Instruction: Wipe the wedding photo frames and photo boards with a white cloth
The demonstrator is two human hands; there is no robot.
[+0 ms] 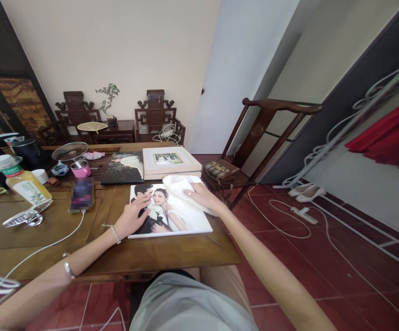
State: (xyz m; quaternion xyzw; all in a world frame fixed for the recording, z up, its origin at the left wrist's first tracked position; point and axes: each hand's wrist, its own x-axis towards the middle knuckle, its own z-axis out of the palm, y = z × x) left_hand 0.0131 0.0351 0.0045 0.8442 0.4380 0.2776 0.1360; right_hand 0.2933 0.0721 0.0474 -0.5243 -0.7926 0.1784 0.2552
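A large photo album [172,220] with a wedding picture on its cover lies flat on the wooden table [151,255]. My left hand [131,219] rests on the album's left side, fingers spread flat on the cover. My right hand [202,195] presses a white cloth [182,191] onto the album's upper right part, fingers lying over the cloth.
Behind the album lie a dark photo book [123,168] and a white framed box [170,162]. A phone [81,195] on a white cable, a bottle [25,181], a pink cup [80,168] and a small fan [69,151] stand at left. A wooden chair [254,147] stands right of the table.
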